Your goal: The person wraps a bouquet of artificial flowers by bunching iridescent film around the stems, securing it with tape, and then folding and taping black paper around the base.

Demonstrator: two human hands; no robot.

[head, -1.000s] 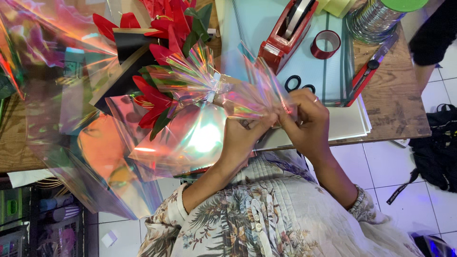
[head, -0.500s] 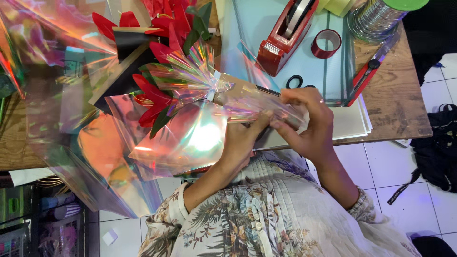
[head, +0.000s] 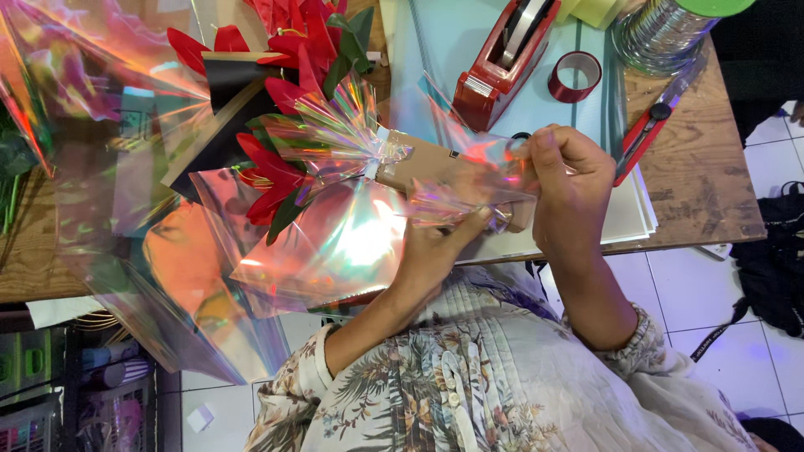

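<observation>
A small bouquet of red artificial flowers [head: 280, 167], wrapped in iridescent cellophane [head: 335, 243] and mounted on a brown cardboard handle [head: 427, 167], is held above the near edge of the tabletop [head: 703, 167]. The handle is pointed to the right, the blooms to the left. The left hand [head: 440, 243] is closed from below around the cellophane gathered at the handle, with the thumb pressed against the film. The right hand [head: 569, 180] is curled over the handle's far end, its grip shut on the cellophane drawn around the cardboard. A strip of clear tape is seen where the film is cinched below the blooms. Further sheets of the same film are spread at the left over more red flowers. On the tabletop behind the hands, a red tape dispenser [head: 502, 59], a red tape roll [head: 575, 75], a red utility knife [head: 649, 125] and a spool of silver ribbon [head: 662, 38] are laid out, well apart from the bouquet.
</observation>
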